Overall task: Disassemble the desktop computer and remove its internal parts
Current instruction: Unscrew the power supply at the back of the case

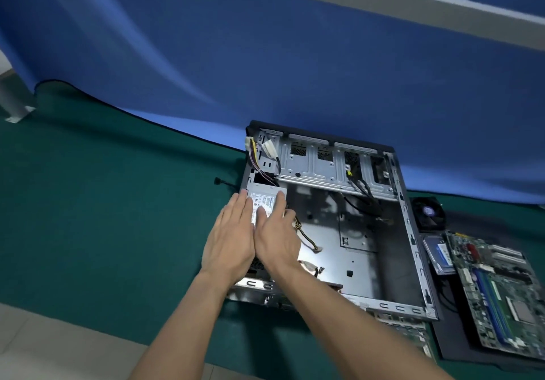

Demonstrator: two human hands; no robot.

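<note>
An open desktop case (413, 232) lies flat on the green mat, its bare metal floor showing. The grey power supply (265, 195) with a white label sits in the case's left side. My left hand (231, 239) lies flat on its left part with straight fingers. Beside it, my right hand (278, 236) rests on the unit's right part, fingers reaching over the right edge. Loose power cables (306, 236) trail from the unit across the case floor. More cables with white plugs (267, 146) hang at the drive cage (312, 162).
Right of the case lie a motherboard (501, 288), a drive (438, 254) and a cooler fan (427, 213) on a black panel (454, 341). Another board (407, 328) sticks out under the case's near edge. A blue cloth (265, 55) hangs behind. A black cable end (219, 181) lies left of the case.
</note>
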